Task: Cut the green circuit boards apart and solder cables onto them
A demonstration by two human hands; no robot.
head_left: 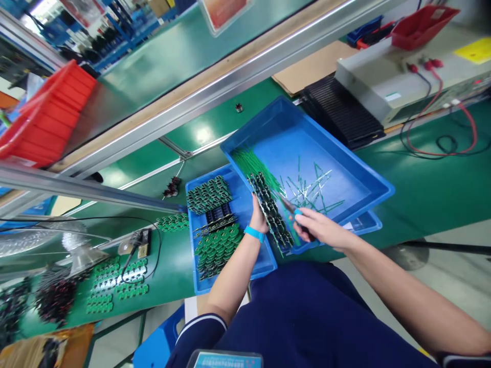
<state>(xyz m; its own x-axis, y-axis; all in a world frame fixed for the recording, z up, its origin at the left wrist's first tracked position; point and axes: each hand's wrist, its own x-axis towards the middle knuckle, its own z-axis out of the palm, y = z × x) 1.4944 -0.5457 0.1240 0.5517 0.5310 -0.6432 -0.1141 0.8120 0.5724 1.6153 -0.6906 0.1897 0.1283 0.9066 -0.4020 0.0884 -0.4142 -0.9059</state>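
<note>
While the left hand (259,217) pinches a green circuit board strip (269,212), the right hand (316,227) grips blue-handled snips (293,209) right beside it.

Past the tilted blue plastic tray (307,158), the open green bench mat (429,189) leaves my right hand (316,227) room to pass, with looped red and black wires (437,145) lying farther back. Up and left, a long aluminium rail (88,185) crosses the way of my left hand (259,217), beyond a second blue tray (194,230) stacked with green circuit boards (209,194).
</note>
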